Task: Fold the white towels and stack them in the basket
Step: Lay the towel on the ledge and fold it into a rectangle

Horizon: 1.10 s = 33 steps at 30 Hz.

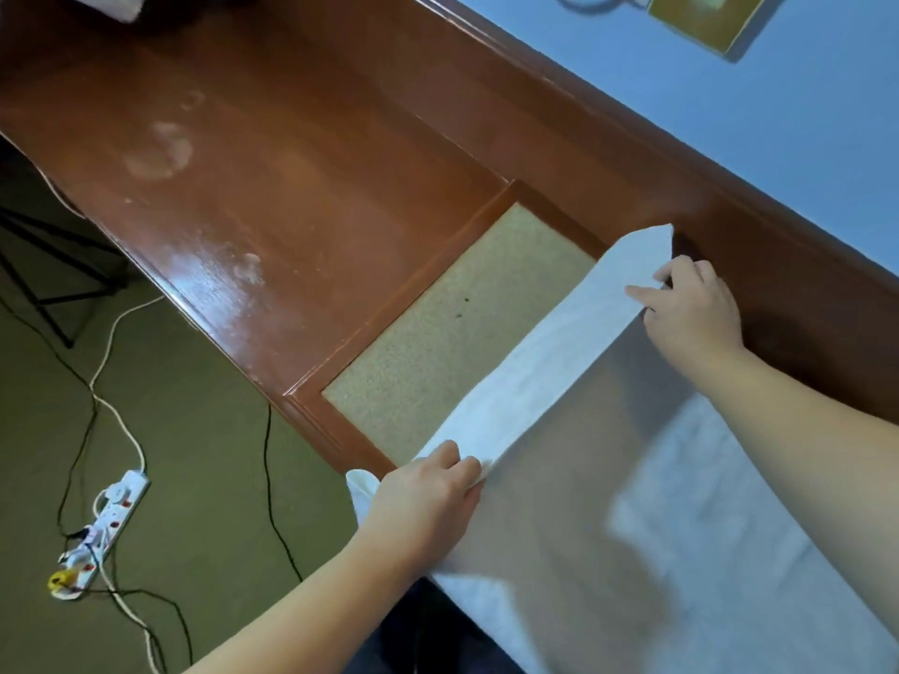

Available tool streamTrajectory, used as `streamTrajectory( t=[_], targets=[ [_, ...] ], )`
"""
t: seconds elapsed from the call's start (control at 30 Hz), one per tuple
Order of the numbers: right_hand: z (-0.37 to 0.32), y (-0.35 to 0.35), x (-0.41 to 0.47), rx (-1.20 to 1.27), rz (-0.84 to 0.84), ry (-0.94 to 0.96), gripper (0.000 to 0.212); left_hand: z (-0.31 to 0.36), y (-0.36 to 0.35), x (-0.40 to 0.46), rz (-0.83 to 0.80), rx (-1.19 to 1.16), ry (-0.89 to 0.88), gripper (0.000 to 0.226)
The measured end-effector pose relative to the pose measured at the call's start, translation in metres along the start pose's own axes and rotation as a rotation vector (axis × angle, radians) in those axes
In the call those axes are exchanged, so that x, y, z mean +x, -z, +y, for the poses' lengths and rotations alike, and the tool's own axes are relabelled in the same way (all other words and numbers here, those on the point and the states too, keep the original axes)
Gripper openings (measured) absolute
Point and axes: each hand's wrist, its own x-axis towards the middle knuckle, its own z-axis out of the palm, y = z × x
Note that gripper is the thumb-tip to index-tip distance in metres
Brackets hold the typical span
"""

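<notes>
The towel (608, 454) lies at lower right on the desk (292, 197). It looks soft, light and floppy. Left hand (428, 493) and right hand (691, 308) pinch its folded edge, good holding places.

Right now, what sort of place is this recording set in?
Probably a home or hotel room: a glossy reddish-brown wooden desk against a pale blue wall, green carpeted floor with a white power strip.

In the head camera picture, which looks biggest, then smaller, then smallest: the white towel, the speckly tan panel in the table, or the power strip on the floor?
1. white towel, though it's nearest the camera, which helps it look big
2. tan panel, partly covered by the towel
3. power strip, clearly the smallest, and it's farther away on the floor
</notes>
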Motion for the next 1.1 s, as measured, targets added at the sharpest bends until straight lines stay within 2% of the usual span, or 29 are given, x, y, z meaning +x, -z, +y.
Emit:
streamTrajectory(
  t=[0.03,0.17,0.23,0.3,0.37,0.4,0.43,0.5,0.6,0.7,0.77,0.83,0.97,1.1],
  targets=[
    [0.007,0.004,-0.01,0.08,-0.005,-0.102,0.051,0.013,-0.004,-0.003,-0.013,-0.01,-0.019,0.025],
    [0.039,0.018,-0.059,0.244,0.063,-0.284,0.022,0.069,-0.027,-0.017,-0.139,0.014,-0.105,0.031],
    [0.058,0.019,-0.082,0.203,0.008,-0.325,0.008,0.092,-0.045,-0.023,-0.246,0.063,-0.138,0.04],
    [0.072,0.013,-0.098,0.124,-0.137,-0.336,0.034,0.108,-0.057,-0.025,-0.413,0.152,-0.122,0.051],
    [0.076,0.008,-0.12,0.186,-0.286,-0.451,0.05,0.122,-0.058,-0.022,-0.572,0.193,-0.068,0.036],
    [0.072,0.006,-0.132,0.26,-0.345,-0.519,0.057,0.125,-0.059,-0.018,-0.666,0.178,0.022,0.043],
    [0.067,0.002,-0.148,0.358,-0.378,-0.594,0.063,0.129,-0.058,-0.013,-0.706,0.168,0.064,0.05],
    [0.048,-0.004,-0.182,0.542,-0.422,-0.72,0.069,0.133,-0.054,0.003,-0.628,0.18,0.059,0.044],
    [0.008,-0.013,-0.232,0.77,-0.45,-0.83,0.069,0.141,-0.059,0.043,-0.496,0.226,-0.12,0.026],
    [-0.035,-0.022,-0.27,0.927,-0.424,-0.93,0.06,0.155,-0.074,0.094,-0.586,0.404,-0.505,0.056],
    [-0.063,-0.024,-0.287,0.976,-0.4,-0.961,0.051,0.164,-0.083,0.125,-0.654,0.597,-0.846,0.065],
    [-0.089,-0.024,-0.3,1.011,-0.387,-0.997,0.043,0.171,-0.094,0.148,-0.736,0.731,-1.104,0.069],
    [-0.128,-0.03,-0.317,1.02,-0.318,-1.145,0.024,0.193,-0.111,0.178,-0.817,0.853,-1.376,0.071],
    [-0.156,-0.041,-0.329,0.953,-0.385,-1.173,0.017,0.21,-0.117,0.196,-0.9,1.007,-1.534,0.042]
  ],
)
